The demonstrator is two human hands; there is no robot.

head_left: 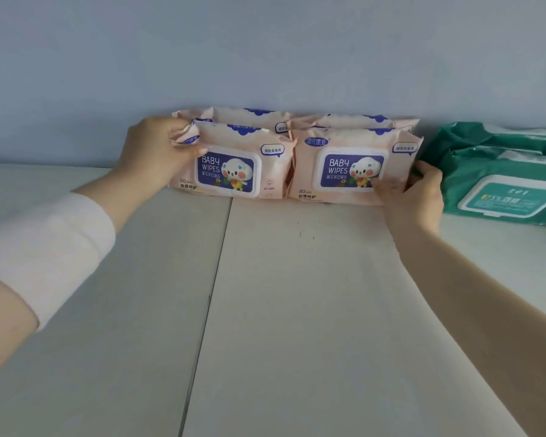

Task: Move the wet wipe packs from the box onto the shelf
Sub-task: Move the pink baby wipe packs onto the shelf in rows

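Likely shop: white shelf (297, 310) stocked with wipe packs (230, 171), blue wall (265, 52).

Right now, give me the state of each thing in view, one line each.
left hand, grips the left pink pack's end seam.
right hand, holds the right pink pack's lower right corner.
left pink pack, upright on the shelf, lid shut.
right pink pack, upright beside it, lid shut.
back pink packs, upright behind the front two.
green packs, at right, front lid shut.

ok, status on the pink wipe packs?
Left hand pinches left front pack. Right hand grips right front pack. Both on shelf, side by side. Green packs close beside right hand.
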